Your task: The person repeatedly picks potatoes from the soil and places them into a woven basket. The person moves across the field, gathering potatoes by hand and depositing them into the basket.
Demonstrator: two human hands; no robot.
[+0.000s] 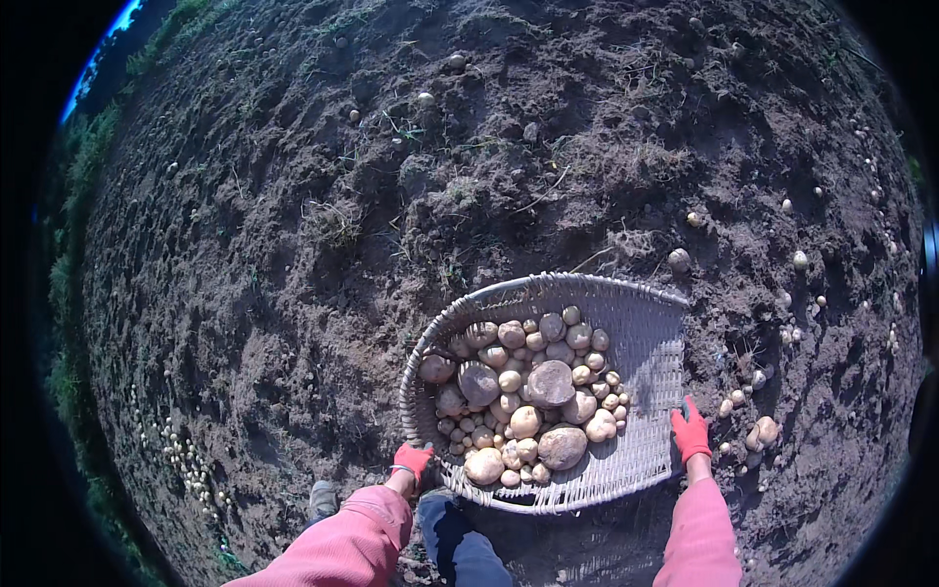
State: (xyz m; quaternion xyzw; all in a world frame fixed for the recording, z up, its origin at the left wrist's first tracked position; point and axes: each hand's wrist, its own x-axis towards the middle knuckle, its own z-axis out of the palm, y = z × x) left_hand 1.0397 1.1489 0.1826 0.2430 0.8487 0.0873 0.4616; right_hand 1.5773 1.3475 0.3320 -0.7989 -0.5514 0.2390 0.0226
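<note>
A wicker scoop basket (645,367) with a raised curved rim and a flat lip on its right side spans the space before me. Potatoes (525,423) of many sizes fill its left and middle part, and two broad brownish lumps lie among them. My left hand (413,461), in a red glove, grips the rim at the lower left corner. At the right lip, my right hand (690,433), also red-gloved, holds the edge, its thumb side over the weave; the fingers beneath are partly hidden. Dappled shadow shows on the soil below the basket.
Loose, clodded soil (293,330) stretches all around. Potatoes (761,433) lie scattered to the right, and a patch of small ones (192,469) lies at the lower left. My trouser leg (469,547) and a shoe (323,500) are under the basket's near-left side. Green plants (70,293) line the far left.
</note>
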